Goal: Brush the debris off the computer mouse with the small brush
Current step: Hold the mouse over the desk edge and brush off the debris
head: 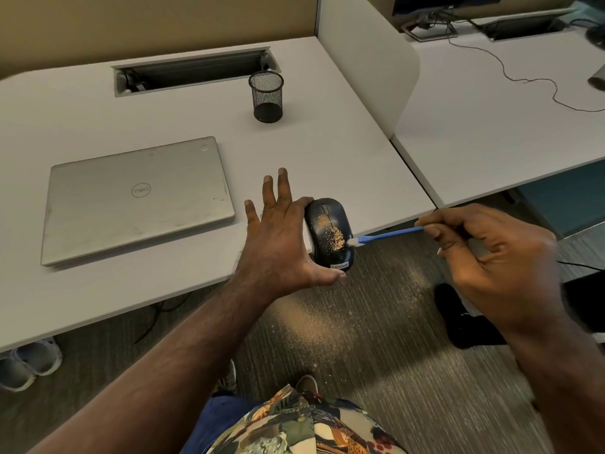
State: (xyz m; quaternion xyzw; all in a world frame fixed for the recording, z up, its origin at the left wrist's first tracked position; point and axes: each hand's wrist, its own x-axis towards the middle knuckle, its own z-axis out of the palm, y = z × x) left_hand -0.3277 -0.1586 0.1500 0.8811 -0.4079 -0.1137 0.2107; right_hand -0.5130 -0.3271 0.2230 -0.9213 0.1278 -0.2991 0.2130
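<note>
Mouse: black computer mouse [329, 235] dusted with tan debris [332, 234], at the front edge of a white desk [327, 152].
Hands: left hand [281, 237] grips the mouse between forefinger and thumb; right hand [491, 253] pinches a small blue brush [386, 235], bristles at the mouse's side.
Room: striped carpet [376, 339] flecked with crumbs.
Container: mesh pen cup [266, 96], contents unclear.

closed laptop [137, 199], mesh pen cup [266, 96] behind it, white desk [327, 142]

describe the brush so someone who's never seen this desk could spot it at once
Start at the desk and go to its near right corner, where the black mouse sits. The brush reaches it from the right, held in the right hand. It alone is thin and blue, with a white tip.
</note>
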